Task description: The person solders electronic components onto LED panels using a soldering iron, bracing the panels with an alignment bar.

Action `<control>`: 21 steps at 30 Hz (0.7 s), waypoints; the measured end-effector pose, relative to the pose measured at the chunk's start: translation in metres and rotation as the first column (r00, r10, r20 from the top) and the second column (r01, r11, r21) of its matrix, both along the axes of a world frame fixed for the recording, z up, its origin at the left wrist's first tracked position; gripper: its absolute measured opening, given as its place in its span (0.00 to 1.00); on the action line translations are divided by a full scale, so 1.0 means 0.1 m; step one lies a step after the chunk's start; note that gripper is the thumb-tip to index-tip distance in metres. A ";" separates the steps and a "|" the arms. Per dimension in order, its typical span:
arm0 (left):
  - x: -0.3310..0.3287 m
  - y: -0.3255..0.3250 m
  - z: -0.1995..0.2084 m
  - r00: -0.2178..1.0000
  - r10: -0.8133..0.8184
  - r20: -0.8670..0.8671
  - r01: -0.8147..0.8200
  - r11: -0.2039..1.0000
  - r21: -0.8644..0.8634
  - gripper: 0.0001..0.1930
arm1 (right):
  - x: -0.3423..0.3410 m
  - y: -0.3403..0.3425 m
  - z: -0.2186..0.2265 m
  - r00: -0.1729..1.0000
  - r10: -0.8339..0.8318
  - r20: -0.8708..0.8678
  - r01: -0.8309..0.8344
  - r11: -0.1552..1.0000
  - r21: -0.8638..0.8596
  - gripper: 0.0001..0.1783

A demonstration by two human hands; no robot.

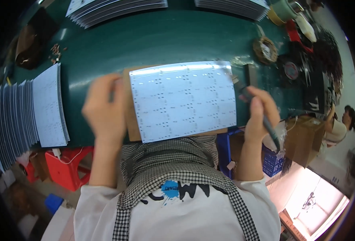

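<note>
A thin white panel (185, 102) printed with rows of small dark marks lies on a brown board (132, 116) at the table's near edge. Beside the panel's left edge is my left hand (104, 105), raised and smeared by motion; its fingers curl, but I cannot make out whether anything is between them. To the right of the panel, my right hand (261, 110) is closed round a slim hand tool (270, 130) with a grey-green handle. The tool's dark front part points up and left toward the panel's upper right corner; its tip is blurred.
Similar panels (51, 106) stand in a row on the green table (165, 38) at left. Stacks of panels (119, 12) lie at the far edge. A woven ring-shaped holder (265, 50) and a dark block (250, 74) sit at right. A red stool (68, 170) stands below left.
</note>
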State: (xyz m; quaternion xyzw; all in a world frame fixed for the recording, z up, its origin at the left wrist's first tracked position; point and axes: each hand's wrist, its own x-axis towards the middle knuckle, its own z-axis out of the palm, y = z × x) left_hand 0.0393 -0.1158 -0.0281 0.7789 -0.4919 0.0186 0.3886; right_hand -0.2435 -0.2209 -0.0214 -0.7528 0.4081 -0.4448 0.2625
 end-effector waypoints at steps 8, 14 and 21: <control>-0.28 -0.34 -0.23 0.944 -0.110 -0.311 0.150 0.983 0.107 0.03 | 0.65 0.16 -0.14 0.964 0.231 0.131 -0.258 0.930 0.262 0.10; -0.30 -0.37 -0.27 0.958 -0.107 -0.266 0.137 0.986 0.095 0.03 | 0.75 0.14 -0.17 0.973 0.206 0.109 -0.226 0.945 0.236 0.08; -0.29 -0.36 -0.29 0.963 -0.111 -0.245 0.141 0.984 0.112 0.03 | 0.75 0.16 -0.17 0.968 0.238 0.073 -0.249 0.934 0.256 0.10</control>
